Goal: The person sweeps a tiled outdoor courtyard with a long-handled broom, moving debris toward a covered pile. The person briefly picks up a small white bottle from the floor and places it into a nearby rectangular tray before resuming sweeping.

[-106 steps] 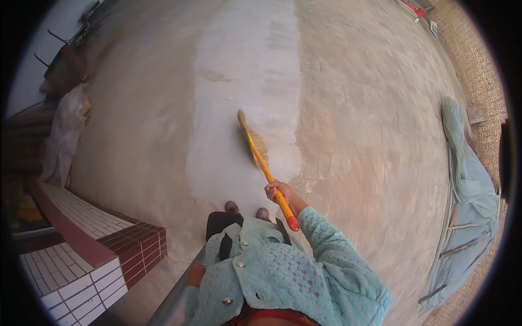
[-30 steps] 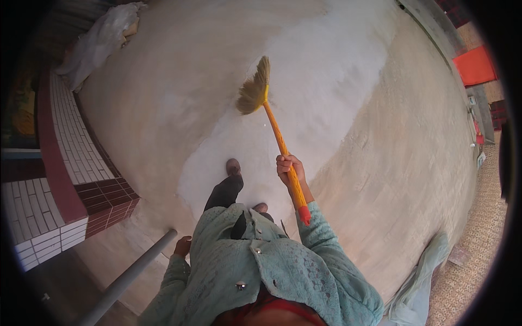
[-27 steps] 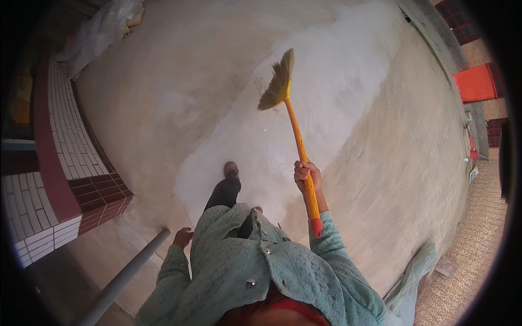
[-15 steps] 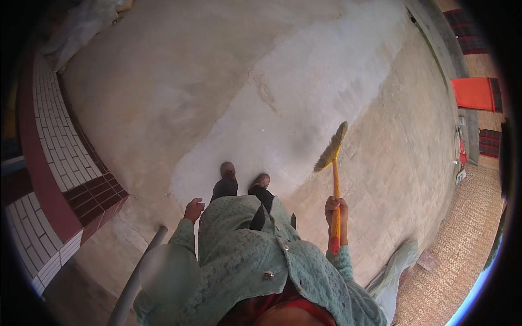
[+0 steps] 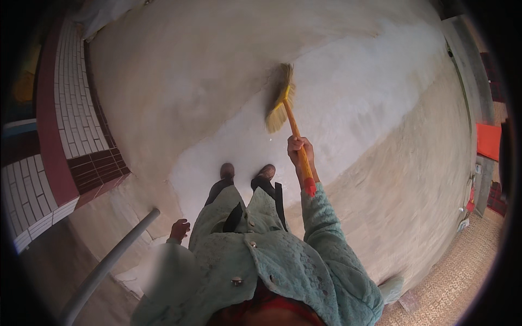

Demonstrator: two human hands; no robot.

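Gripped in the right hand (image 5: 300, 151), the broom (image 5: 293, 125) is now at the left edge of the pale floor strip (image 5: 370, 81), no longer its right, apparently shifting the sweeping there, while the left hand (image 5: 179, 231) hangs loosely curled, seemingly empty, by its near end.

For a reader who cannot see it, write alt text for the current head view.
A person's right hand grips an orange-handled broom, its bristles at the edge of a pale strip of floor. The empty left hand hangs near a grey pole, with white and dark-red tilework at left.
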